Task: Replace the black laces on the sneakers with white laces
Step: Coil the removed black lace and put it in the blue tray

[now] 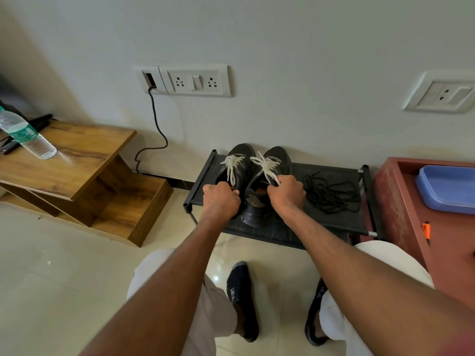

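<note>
Left hand curls tight on the left sneaker, woven white laces just beyond its knuckles. Right hand pinches the right sneaker's white lace. Right of it, black laces lie tangled on the dark fabric rack.

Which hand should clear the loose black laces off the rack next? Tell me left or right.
Right. The right hand sits beside the black laces heaped on the rack, though its fingers now pinch the white lace. The left hand is across both sneakers.
</note>
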Demonstrator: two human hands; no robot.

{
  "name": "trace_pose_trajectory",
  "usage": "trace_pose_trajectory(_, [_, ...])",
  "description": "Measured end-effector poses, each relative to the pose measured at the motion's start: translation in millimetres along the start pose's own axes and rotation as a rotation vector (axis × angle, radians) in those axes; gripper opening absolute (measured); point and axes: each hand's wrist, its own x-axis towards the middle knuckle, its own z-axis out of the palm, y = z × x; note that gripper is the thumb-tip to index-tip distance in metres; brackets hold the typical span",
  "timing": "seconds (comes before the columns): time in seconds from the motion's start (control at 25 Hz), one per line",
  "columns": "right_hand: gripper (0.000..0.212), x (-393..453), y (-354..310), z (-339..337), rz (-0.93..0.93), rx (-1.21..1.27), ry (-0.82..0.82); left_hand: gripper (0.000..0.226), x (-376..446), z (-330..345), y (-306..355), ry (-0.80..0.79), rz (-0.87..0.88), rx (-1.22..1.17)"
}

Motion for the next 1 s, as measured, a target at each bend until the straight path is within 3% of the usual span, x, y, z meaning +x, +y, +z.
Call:
trace_pose_trajectory(0.08, [0.022, 3, -2, -5, -0.017, -0.021, -0.082, 0.041, -6, -3, 1, -0.009, 0.001, 0.056])
trace_pose_trajectory(0.2, [0.038, 3, -5, -22, -0.003, 0.004, -0.214, 0.054, -16, -4, 20, 0.238, 0.046, 0.131])
trace_pose_trajectory(0.32, [0.043, -2, 2, -54, -0.008, -0.013, -0.194, 0.045, -25, 5, 65, 0.39, 0.182, 0.1])
trace_pose_trajectory(0.4, [0.029, 0, 5, -83, -0.003, -0.019, -0.145, 0.037, -29, 16, 95, 0.326, 0.275, 0.03])
trace_pose_trajectory(0.56, [0.023, 9, 10, -150, -0.056, -0.156, -0.1, 0.023, -27, 44, 141, -0.003, 0.481, -0.154])
trace_pose_trajectory(0.68, [0.023, 24, 41, -182, -0.061, -0.225, -0.16, 0.021, -17, 58, 162, -0.116, 0.512, -0.073])
trace_pose_trajectory(0.8, [0.018, 47, 70, -202, 0.017, -0.252, -0.083, 0.017, 0, 81, 179, -0.215, 0.63, -0.053])
trace_pose_trajectory(1.0, [0.019, 71, 54, -206, 0.023, -0.227, -0.141, 0.037, 30, 128, 181, -0.301, 0.793, 0.37])
